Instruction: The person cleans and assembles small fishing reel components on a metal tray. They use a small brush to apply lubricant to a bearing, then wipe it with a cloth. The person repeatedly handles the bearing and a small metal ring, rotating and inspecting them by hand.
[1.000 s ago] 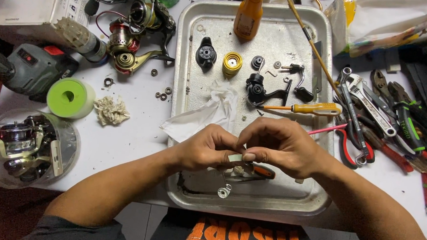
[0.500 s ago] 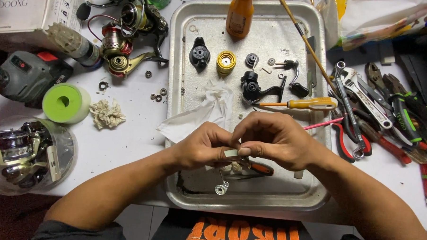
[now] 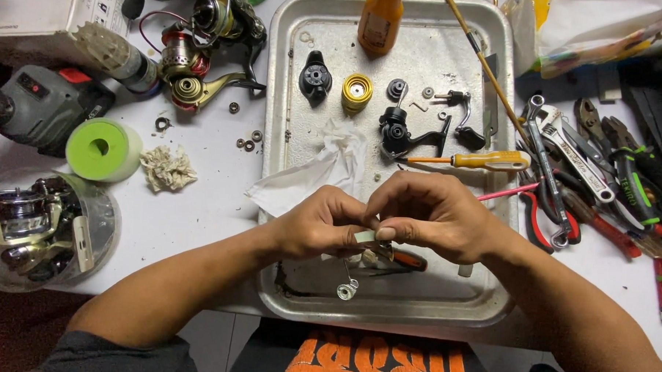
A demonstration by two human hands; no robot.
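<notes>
My left hand [image 3: 322,224] and my right hand [image 3: 433,211] meet over the near half of a metal tray [image 3: 488,301]. Between the fingertips of both sits a small pale green piece [image 3: 366,237]; the fingers hide most of it. Under the hands lie pliers with orange grips [image 3: 405,260] and a small metal spring part [image 3: 347,288]. A crumpled white tissue [image 3: 317,171] lies just beyond my left hand. Farther up the tray are a black reel body [image 3: 399,131], a yellow spool [image 3: 357,91], a black knob [image 3: 316,77] and a yellow-handled screwdriver [image 3: 478,160].
An orange bottle [image 3: 381,19] stands at the tray's far edge. Left of the tray: fishing reels [image 3: 196,49], a green roll [image 3: 101,150], a drill [image 3: 33,106], a clear tub holding a reel [image 3: 36,227], loose washers. Right: wrenches and pliers [image 3: 574,158].
The hands have stayed together over the tray, only shifting their fingers slightly on the small piece. The camera view has drifted a little.
</notes>
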